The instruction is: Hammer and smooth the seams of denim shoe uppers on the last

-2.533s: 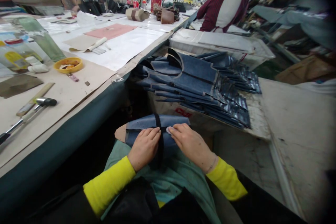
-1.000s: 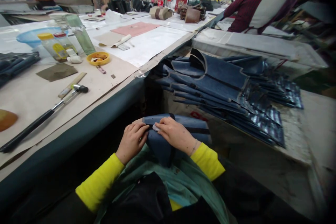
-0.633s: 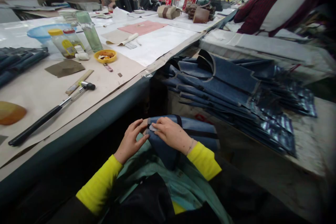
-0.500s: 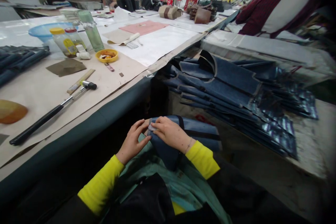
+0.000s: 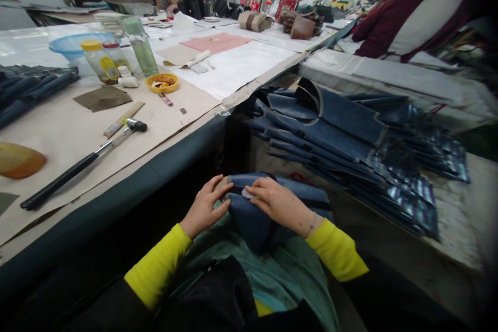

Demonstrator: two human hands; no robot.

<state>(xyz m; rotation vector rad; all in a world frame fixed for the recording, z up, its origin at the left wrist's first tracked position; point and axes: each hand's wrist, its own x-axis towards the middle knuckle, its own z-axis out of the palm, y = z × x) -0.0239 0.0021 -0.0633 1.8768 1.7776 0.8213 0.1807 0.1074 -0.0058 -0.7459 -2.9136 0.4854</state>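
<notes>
A blue leather piece (image 5: 249,223) with black strips lies across my lap on a green apron (image 5: 307,264). My left hand (image 5: 206,206) grips its near-left end, fingers on top and thumb bent along the edge. Between the fingertips of my right hand (image 5: 280,205) is a small pale, rounded flat piece (image 5: 246,193). It touches the leather beside the dark strip; its exact kind is unclear. Part of the leather is hidden under my right hand and wrist.
On the left table are a hammer (image 5: 83,166), a brush (image 5: 123,120), a yellow dish (image 5: 162,83), jars (image 5: 99,62) and a green bottle (image 5: 140,46). Stacked blue leather pieces (image 5: 342,124) lie to the right. A person in a dark red sleeve (image 5: 373,26) sits beyond.
My right hand has slid right along the blue leather with the pale piece, away from my left hand. My left hand stays at the leather's end. The view has shifted slightly.
</notes>
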